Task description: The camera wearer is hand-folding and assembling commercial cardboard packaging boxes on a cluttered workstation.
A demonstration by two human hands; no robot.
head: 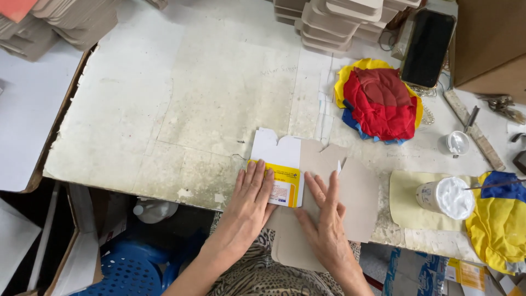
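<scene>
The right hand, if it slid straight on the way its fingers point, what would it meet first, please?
The right hand lies flat on a flattened carton blank, fingers pointing up and away. Straight on it would likely cross the blank's notched top edge onto the bare worktable; the stacked trays are far beyond.

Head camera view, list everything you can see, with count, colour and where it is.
Flat carton blank: one, white, yellow and grey-brown, front table edge under both hands.
Table: one, stained white.
Folded carton stacks: several, grey-beige, far edge, more at top left.
Rag pile: one, red, yellow, blue, right of centre.
Phone: one, black, top right.
Glue tub: one, white paste, on a pale yellow mat, right.
Small cup: one, white, right.
Yellow-blue cloth: one, far right.
Left hand: flat on the printed panel.
Right hand: flat on the grey panel.
</scene>
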